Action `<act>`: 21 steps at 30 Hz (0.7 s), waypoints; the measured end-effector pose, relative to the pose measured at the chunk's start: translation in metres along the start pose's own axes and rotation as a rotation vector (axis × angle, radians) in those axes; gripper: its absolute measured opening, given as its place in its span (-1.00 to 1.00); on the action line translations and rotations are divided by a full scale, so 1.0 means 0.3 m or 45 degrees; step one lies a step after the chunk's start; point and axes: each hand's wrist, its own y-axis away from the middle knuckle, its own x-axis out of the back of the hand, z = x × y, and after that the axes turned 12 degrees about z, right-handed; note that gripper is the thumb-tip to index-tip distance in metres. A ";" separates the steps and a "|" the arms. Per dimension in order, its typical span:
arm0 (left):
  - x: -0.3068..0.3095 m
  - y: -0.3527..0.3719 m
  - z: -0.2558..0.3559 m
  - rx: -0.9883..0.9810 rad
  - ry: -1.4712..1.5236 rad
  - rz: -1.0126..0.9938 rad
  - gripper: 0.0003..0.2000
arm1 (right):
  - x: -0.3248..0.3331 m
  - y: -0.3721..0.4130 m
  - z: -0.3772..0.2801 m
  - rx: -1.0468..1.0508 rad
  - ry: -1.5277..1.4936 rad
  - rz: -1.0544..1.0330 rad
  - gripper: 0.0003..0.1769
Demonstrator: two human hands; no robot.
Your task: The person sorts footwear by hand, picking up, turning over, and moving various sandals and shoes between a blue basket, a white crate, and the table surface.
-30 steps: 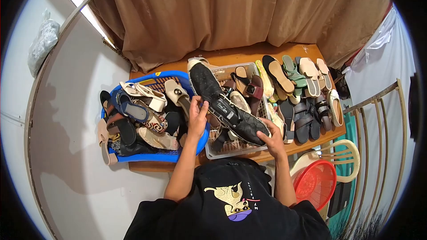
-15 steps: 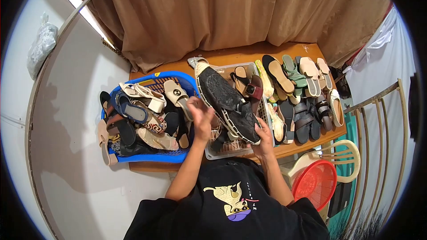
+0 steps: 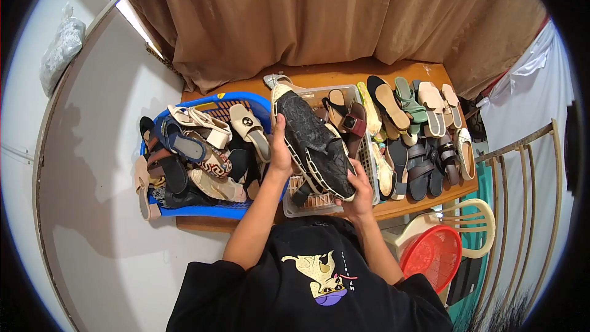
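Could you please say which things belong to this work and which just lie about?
Likely in the work:
black fabric shoes, in left hand and right hand
blue plastic basket
clear rectangular plastic basket
footwear rows on brown wooden table

Seemingly lying about:
round red plastic basket
cream plastic chair

Worn on the head, the single camera looks forward and steeply down over the nearby counter [image 3: 246,86].
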 end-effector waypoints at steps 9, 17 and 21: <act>-0.012 0.047 -0.015 -0.098 0.005 0.129 -0.41 | 0.006 0.004 0.060 0.516 0.404 0.155 -0.61; -0.020 0.068 0.005 -0.074 0.015 -0.062 -0.30 | -0.014 0.034 0.074 0.411 0.274 0.088 -0.52; -0.008 0.060 -0.021 0.155 0.005 0.020 -0.26 | -0.020 0.025 0.055 0.703 0.466 0.109 -0.56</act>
